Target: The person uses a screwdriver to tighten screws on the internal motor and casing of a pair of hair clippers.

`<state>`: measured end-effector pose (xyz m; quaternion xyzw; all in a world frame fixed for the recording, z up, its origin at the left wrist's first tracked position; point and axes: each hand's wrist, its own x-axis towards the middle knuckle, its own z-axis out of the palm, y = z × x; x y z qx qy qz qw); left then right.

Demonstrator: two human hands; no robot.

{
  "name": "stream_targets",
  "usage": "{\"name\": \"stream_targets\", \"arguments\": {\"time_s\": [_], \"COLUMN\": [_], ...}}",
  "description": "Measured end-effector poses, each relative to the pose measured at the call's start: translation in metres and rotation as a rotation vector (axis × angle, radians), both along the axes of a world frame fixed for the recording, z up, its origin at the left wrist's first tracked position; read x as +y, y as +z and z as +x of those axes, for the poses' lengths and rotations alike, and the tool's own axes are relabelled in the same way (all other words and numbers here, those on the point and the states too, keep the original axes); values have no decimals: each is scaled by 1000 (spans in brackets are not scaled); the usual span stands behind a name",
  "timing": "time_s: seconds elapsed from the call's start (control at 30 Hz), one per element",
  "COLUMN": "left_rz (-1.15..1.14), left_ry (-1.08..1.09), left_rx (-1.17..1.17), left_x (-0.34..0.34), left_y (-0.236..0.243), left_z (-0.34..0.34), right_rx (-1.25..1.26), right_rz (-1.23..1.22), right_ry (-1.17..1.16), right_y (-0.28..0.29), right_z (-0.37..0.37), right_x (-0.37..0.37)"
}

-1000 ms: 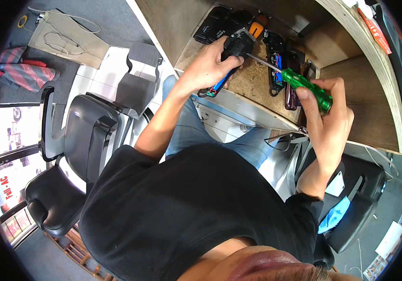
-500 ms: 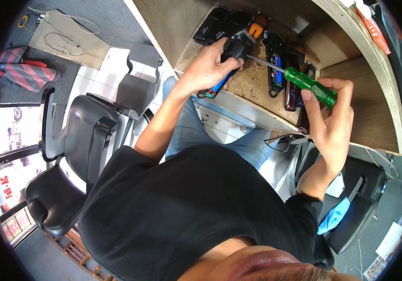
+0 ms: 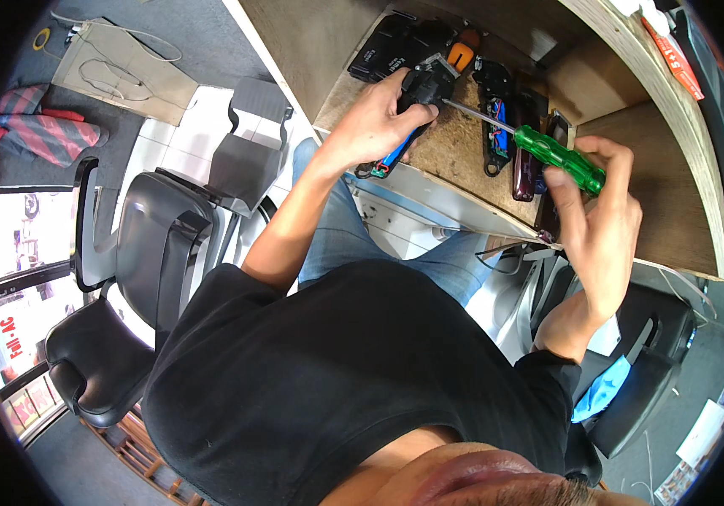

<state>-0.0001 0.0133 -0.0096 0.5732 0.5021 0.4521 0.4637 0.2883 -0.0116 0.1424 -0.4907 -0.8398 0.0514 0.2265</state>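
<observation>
My left hand (image 3: 378, 126) grips a black hair clipper (image 3: 425, 83), with an opened body showing a blue part (image 3: 398, 145) just below it. In my right hand (image 3: 591, 207) is a green-handled screwdriver (image 3: 559, 156); its metal shaft reaches to the clipper's side, though whether the tip touches is unclear. An opened black clipper body with a blue part (image 3: 494, 126) lies on the worn wooden shelf (image 3: 457, 150), beside a maroon device (image 3: 524, 177). Black clippers (image 3: 379, 52) and an orange-and-black piece (image 3: 461, 55) sit toward the back.
The shelf is inside a wooden cabinet (image 3: 645, 177) with a curved right side. Black padded chairs (image 3: 159, 244) stand left and right of me. A board with cables (image 3: 126, 67) and a red-grey striped cloth (image 3: 41, 126) lie at far left. My legs (image 3: 332, 228) are below the shelf edge.
My right hand and the screwdriver's handle have shifted slightly right and downward since a second ago. My left hand and the clipper it holds stay nearly in place.
</observation>
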Motion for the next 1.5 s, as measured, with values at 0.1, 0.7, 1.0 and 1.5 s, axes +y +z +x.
{"name": "stream_targets", "arguments": {"time_s": [0.1,0.7,1.0,1.5], "left_rz": [-20,-28,1,-29], "left_ry": [2,-8,-4,-3], "left_rx": [-5,23,46,-46], "left_x": [-2,0,1,-3], "left_y": [6,2,-5,4], "left_z": [3,2,-1,3], "right_rx": [92,120,253,253], "right_rz": [-56,-96,-72,-76], "right_ry": [49,75,55,-5], "right_y": [6,4,-3,-4], "right_z": [-5,1,-2,-10], "right_x": [-9,-8,-8,2]}}
